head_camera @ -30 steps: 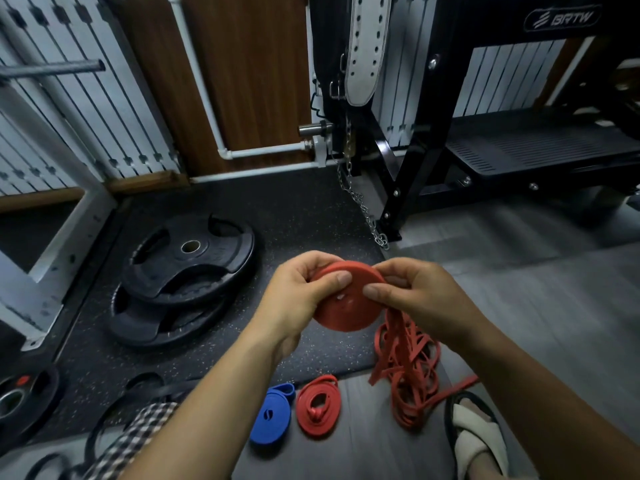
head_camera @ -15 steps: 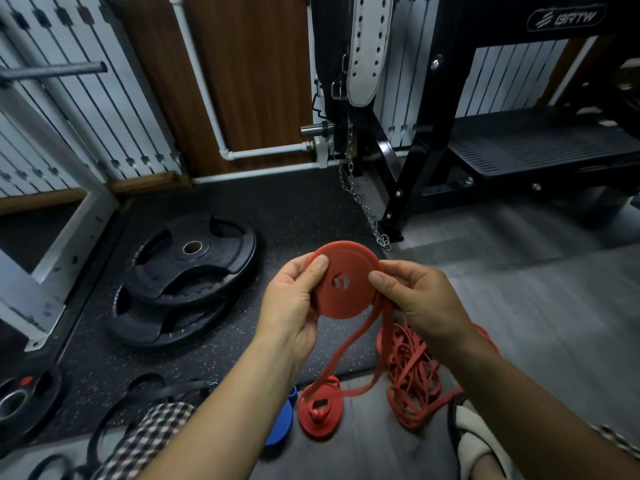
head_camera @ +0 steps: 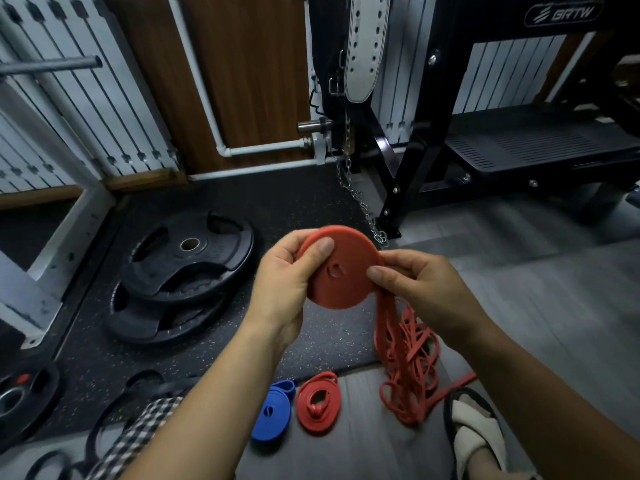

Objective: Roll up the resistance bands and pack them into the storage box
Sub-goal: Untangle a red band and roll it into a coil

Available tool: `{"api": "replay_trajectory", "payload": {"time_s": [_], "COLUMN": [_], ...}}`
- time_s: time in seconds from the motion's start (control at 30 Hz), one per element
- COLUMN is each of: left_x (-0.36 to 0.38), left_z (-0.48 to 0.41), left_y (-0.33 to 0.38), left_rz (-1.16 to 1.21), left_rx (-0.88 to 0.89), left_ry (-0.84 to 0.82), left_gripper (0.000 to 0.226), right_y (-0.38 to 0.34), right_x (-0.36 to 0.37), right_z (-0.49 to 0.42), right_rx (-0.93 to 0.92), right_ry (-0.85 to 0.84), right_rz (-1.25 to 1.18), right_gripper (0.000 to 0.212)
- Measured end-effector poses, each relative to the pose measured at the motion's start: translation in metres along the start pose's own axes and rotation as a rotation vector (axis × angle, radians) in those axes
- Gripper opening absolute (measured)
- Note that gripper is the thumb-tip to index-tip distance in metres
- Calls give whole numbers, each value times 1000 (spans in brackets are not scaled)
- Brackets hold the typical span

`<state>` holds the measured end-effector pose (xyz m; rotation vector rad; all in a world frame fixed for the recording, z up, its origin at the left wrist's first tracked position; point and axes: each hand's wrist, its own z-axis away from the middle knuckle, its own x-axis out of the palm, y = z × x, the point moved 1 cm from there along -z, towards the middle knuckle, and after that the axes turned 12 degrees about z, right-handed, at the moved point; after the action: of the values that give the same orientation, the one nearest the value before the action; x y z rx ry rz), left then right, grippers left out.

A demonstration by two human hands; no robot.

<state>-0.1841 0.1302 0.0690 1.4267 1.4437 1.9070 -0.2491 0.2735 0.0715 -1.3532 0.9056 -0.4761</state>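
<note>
A red resistance band is wound into a flat disc-shaped roll (head_camera: 341,271), held up over the black floor mat. My left hand (head_camera: 287,282) grips the roll's left edge, thumb on its face. My right hand (head_camera: 419,289) pinches the roll's right edge where the band's loose end leaves it. That loose tail (head_camera: 408,368) hangs down in a tangled heap onto the floor. On the floor below lie a rolled blue band (head_camera: 272,415) and a loosely rolled red band (head_camera: 318,403). No storage box is in view.
Two stacked black weight plates (head_camera: 180,271) lie on the mat (head_camera: 277,209) to the left. A black rack with a chain (head_camera: 363,209) and a bench stand behind. Black bands (head_camera: 114,410) lie at lower left, a sandalled foot (head_camera: 474,431) at lower right.
The roll has turned in my hands and taken up more band. The tail that stretched toward the small red roll half a second ago now hangs straight down to the heap.
</note>
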Motion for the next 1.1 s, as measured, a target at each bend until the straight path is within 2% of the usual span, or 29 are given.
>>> {"api": "replay_trajectory", "payload": {"time_s": [0.13,0.3,0.43,0.5,0.53,0.63,0.67,0.73,0.8,0.93,1.1], "left_x": [4,11,8,3,-2,-14,-16,-13,-10,-9,-6], "left_z": [-2,2,5,3,2,-3,-3,0,2,1,-2], "left_y": [-1,-13,-18,-14,-11,-1,0,0,-2,-4,-6], "left_rz": [155,317,395,319,226,-188,-276,-311,-250,-89,84], "left_rx": [37,-21,-100,-177,-195,-142,-134,-125,-91,-39,4], "left_ry": [119,251,285,184,114,-72,-116,-139,-85,49,192], "left_gripper": [6,7,6,6,15,38,38,22,12,10,9], "right_y": [8,13,12,11,10,8,7,6,4,7,17], "right_x": [9,20,27,21,17,10,10,12,14,13,20], "right_z": [0,-3,-3,-5,-5,-5,-3,-2,-1,-3,-4], "right_rx": [67,76,58,50,47,7,-17,-49,-62,13,52], "right_ry": [28,94,118,101,85,1,-19,-24,-7,6,40], "right_rz": [-131,-246,-247,-235,-224,-57,27,120,82,-68,-25], "right_gripper": [14,32,22,21,22,25,24,24,24,23,25]}}
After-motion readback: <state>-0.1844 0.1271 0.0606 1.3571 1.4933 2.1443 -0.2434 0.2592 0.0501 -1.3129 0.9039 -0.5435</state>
